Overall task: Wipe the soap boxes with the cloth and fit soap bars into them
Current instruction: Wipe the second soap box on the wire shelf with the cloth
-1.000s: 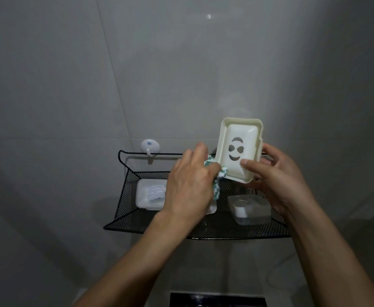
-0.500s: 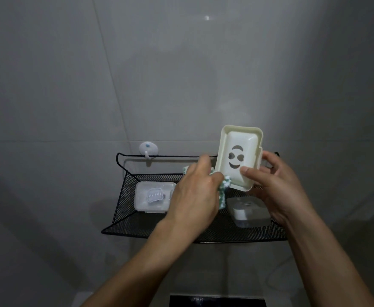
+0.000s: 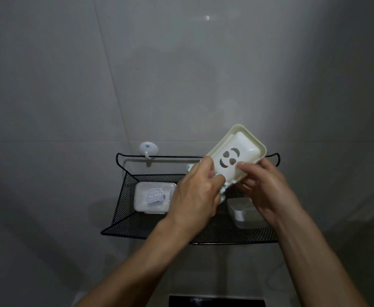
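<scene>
My right hand grips a cream soap box tray with face-shaped cut-outs, held tilted above the black mesh shelf. My left hand holds a green-and-white cloth bunched against the tray's lower left edge; most of the cloth is hidden under the fingers. A clear soap box with a blue label lies on the shelf's left side. A second clear box sits on the right, partly behind my right wrist.
The shelf hangs on a grey tiled wall, with a white hook above its left end. A dark edge shows at the bottom of the view.
The cream tray has rotated clockwise from nearly upright to slanted. My left hand with the cloth has shifted along its lower edge. The view has dipped slightly.
</scene>
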Motion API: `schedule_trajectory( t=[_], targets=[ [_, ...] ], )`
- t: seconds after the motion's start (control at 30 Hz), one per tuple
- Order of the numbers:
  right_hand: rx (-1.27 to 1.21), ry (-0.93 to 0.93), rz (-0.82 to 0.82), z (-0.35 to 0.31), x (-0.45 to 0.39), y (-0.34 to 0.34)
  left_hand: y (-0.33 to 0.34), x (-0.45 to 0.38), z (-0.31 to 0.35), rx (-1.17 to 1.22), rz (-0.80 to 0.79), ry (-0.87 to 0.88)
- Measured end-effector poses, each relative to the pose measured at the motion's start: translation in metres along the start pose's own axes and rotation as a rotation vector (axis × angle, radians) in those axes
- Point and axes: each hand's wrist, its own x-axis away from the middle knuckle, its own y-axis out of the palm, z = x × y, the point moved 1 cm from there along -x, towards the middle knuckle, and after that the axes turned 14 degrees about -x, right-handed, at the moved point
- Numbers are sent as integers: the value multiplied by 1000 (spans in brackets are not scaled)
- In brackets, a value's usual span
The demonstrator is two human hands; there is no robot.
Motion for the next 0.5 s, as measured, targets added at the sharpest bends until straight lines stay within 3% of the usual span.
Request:
schedule_trajectory(
  t=[0.27,0.37,0.5],
  targets=[
    [281,139,-81,-34,0,-10,-11,-9,-40,-220,31,223],
    [396,134,-100,-36,-2,-10,-11,-7,-44,-221,19,173],
    [351,37,-71,-27,0,-6,-10,-1,-39,-150,-28,-20]
  ],
)
